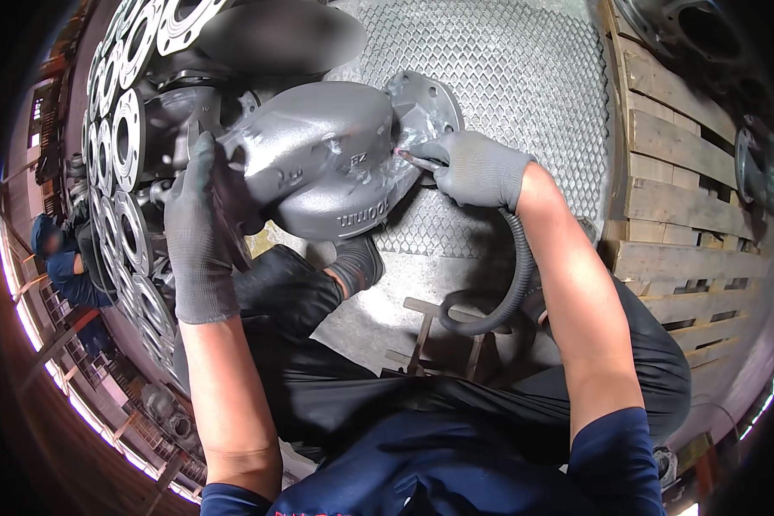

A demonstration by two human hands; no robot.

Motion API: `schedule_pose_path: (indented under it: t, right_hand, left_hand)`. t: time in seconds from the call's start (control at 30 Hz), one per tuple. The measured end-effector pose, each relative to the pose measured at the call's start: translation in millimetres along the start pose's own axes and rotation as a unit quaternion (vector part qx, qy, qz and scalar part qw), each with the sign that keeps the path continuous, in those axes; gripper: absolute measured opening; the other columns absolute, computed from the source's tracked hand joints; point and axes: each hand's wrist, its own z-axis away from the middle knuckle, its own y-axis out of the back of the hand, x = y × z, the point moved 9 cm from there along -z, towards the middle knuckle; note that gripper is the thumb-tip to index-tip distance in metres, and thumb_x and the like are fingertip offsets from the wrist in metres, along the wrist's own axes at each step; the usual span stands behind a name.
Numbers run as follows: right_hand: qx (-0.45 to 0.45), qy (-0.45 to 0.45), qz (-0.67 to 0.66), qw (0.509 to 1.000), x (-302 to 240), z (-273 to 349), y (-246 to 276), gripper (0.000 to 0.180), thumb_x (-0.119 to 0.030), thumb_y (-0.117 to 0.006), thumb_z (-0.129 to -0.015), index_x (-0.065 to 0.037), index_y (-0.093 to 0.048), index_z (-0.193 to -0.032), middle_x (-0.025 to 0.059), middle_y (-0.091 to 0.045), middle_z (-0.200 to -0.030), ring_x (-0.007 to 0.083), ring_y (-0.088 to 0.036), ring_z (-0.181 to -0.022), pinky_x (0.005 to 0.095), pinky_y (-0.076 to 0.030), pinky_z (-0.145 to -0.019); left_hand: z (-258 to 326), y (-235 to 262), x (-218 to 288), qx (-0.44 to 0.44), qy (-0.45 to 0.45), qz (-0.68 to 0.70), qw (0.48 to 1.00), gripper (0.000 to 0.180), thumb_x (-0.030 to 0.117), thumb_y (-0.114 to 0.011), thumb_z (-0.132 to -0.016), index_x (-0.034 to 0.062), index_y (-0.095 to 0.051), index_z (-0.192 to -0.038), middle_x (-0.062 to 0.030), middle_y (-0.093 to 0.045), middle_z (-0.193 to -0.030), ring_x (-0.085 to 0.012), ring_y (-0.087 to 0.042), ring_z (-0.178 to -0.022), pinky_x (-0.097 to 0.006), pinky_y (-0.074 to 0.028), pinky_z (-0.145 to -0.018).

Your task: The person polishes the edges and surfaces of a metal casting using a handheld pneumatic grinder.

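A large grey cast-metal valve body [318, 163], with raised lettering, lies on its side before me. My left hand [199, 232], in a grey glove, is closed round the rim of its near-left flange [232, 202]. In my right hand [482, 168], gloved too, is a slim die grinder [421, 163]. Its pinkish tip meets the casting beside the far-right flange [434, 107], where the surface has shiny patches. A dark ribbed hose [520, 267] comes out below the right wrist and curls toward the floor. Most of the grinder is hidden by my fingers.
Under the casting is a diamond-patterned metal plate [499, 60]. Several flanged castings [127, 142] are stacked along the left. A wooden pallet [688, 193] stands on the right, bearing more castings. Below the hose is a small metal frame [421, 331]. Another person [69, 267] is at far left.
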Motion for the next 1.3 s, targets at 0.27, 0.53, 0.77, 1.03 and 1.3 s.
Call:
schedule_pose_path:
  t: [0.27,0.53,0.77,1.03,1.3]
  right_hand:
    - [-0.028,-0.027,-0.015,0.999,-6.9,4.9,-3.2,0.046,-0.009,-0.053,-0.091,-0.008,-0.07,-0.134,0.0208,-0.074,-0.085,0.0326,-0.073,-0.073,0.0418,-0.058,-0.076]
    - [0.051,0.002,0.009,0.999,-19.0,13.8,-18.0,0.039,-0.008,-0.05,-0.092,-0.005,-0.068,-0.127,0.0271,-0.072,-0.097,0.0448,-0.07,-0.085,0.0484,-0.057,-0.083]
    - [0.112,-0.066,-0.178,0.975,13.9,38.6,-22.7,0.049,-0.011,-0.056,-0.089,-0.007,-0.067,-0.137,0.0287,-0.074,-0.104,0.0373,-0.074,-0.094,0.0438,-0.058,-0.086]
    - [0.123,-0.062,-0.242,0.96,25.0,52.8,-29.3,0.066,-0.011,-0.055,-0.091,-0.016,-0.058,-0.157,0.003,-0.065,-0.081,0.0097,-0.059,-0.065,0.0273,-0.052,-0.062]
    - [0.065,-0.077,-0.217,0.971,11.3,48.2,-25.0,0.063,-0.008,-0.055,-0.088,-0.014,-0.061,-0.15,0.023,-0.076,-0.115,0.0351,-0.075,-0.102,0.0396,-0.057,-0.094]
  left_hand:
    - [1.1,0.2,2.5,-0.025,0.007,-0.032,0.999,0.054,0.037,-0.073,-0.104,-0.0067,-0.065,-0.135,-0.0117,-0.072,-0.121,-0.0177,-0.071,-0.105,-0.031,-0.058,-0.091]
    - [4.6,-5.5,11.1,-0.013,-0.017,-0.034,0.999,0.052,0.036,-0.073,-0.105,-0.0064,-0.066,-0.133,-0.0112,-0.073,-0.12,-0.0156,-0.07,-0.101,-0.029,-0.057,-0.089]
    - [-8.9,-1.6,1.0,-0.025,-0.01,-0.049,0.998,0.049,0.037,-0.073,-0.104,-0.0063,-0.069,-0.127,-0.0116,-0.074,-0.113,-0.0162,-0.071,-0.095,-0.031,-0.058,-0.085]
    - [-7.5,0.5,1.2,-0.006,-0.003,-0.044,0.999,0.045,0.041,-0.072,-0.104,-0.0022,-0.071,-0.119,-0.0111,-0.073,-0.099,-0.0164,-0.07,-0.078,-0.029,-0.058,-0.065]
    - [-4.9,-0.8,0.5,0.01,0.011,-0.03,0.999,0.043,0.043,-0.073,-0.103,0.0006,-0.071,-0.113,-0.0085,-0.072,-0.092,-0.0165,-0.068,-0.07,-0.029,-0.055,-0.059]
